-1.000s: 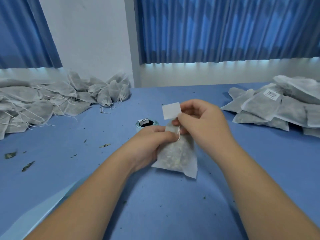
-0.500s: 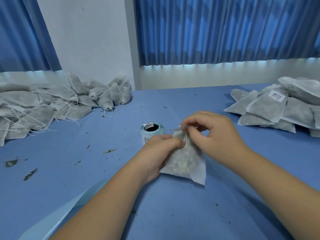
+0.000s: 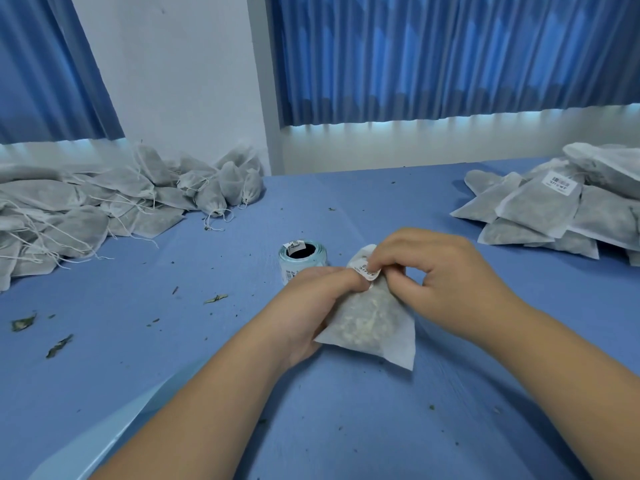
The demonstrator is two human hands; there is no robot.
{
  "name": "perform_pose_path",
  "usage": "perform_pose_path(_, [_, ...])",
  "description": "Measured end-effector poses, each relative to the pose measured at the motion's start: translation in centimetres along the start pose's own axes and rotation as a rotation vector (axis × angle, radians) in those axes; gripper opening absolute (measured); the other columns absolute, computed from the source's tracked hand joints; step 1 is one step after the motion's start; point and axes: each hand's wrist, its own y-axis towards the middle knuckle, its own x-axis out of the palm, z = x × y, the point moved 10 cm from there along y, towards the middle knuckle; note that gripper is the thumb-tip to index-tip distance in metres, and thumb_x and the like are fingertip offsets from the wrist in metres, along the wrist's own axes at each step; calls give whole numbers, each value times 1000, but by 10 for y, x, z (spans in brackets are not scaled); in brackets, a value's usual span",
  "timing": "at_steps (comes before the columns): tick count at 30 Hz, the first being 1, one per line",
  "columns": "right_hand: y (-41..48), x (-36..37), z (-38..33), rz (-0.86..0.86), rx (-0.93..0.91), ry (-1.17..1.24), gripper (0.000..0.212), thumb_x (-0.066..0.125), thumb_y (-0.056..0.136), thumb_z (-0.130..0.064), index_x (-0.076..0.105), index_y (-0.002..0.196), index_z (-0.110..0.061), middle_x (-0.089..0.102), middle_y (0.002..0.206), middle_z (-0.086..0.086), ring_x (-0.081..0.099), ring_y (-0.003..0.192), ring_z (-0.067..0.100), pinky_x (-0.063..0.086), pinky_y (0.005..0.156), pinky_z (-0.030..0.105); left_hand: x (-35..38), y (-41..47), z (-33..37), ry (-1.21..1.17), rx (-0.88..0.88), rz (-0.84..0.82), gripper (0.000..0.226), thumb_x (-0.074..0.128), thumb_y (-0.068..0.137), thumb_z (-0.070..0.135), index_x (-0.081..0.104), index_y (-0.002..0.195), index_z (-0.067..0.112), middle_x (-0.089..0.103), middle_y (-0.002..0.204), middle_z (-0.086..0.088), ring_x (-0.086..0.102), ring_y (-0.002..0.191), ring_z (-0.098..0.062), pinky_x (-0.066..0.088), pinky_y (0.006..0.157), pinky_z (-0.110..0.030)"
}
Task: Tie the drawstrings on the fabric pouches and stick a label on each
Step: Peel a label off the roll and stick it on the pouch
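Note:
A grey fabric pouch (image 3: 369, 323) filled with dried bits lies on the blue table (image 3: 173, 341) in front of me. My left hand (image 3: 311, 306) grips its left side near the neck. My right hand (image 3: 436, 282) pinches a white barcode label (image 3: 365, 270) and holds it against the pouch's upper part. The drawstring is hidden under my fingers. A roll of labels (image 3: 302, 259) stands just behind my left hand.
A heap of grey pouches with loose strings (image 3: 104, 209) fills the far left. A stack of flat pouches (image 3: 561, 209), one with a barcode label, lies at the far right. Dried leaf scraps (image 3: 214, 298) dot the table. Blue curtains hang behind.
My right hand brought the label down from above the pouch onto its upper part, printed side now facing up. The pouch and left hand shifted slightly to the right.

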Motion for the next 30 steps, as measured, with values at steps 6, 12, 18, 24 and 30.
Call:
perform_pose_path(6, [-2,7,-1,-138,10,1,27,65,80,4,78,91,-17,70,94,-9,65,85,9,48,77,24,-1,-3,0,-46,-10,16,8,63,72,11,71,69,13,63,74,-7,63,65,-18,48,63,-26])
perform_pose_path(12, [-5,9,-2,-194,56,-11,30,57,80,-13,78,99,-25,65,108,-12,61,98,5,46,85,22,4,-3,5,-149,29,-31,29,53,93,26,75,101,9,73,92,-6,71,81,-18,57,70,-28])
perform_pose_path(18, [-5,1,13,3,313,201,21,77,75,-37,63,83,-24,55,99,-9,55,95,5,43,83,22,4,-6,13,-89,156,2,18,63,92,24,75,99,12,72,94,-10,69,85,-21,55,76,-32])
perform_pose_path(24, [-24,19,43,58,761,518,55,87,63,-34,53,107,-29,56,108,-11,58,96,-3,47,77,16,1,-11,22,-92,270,47,21,64,80,33,76,89,18,74,92,-8,70,83,-19,57,72,-32])
perform_pose_path(30, [-33,45,38,-101,858,1097,25,75,80,-23,72,102,-11,76,97,6,73,87,18,55,64,21,5,-15,25,-33,337,87,19,61,81,36,75,86,25,74,92,-6,69,85,-19,56,73,-32])
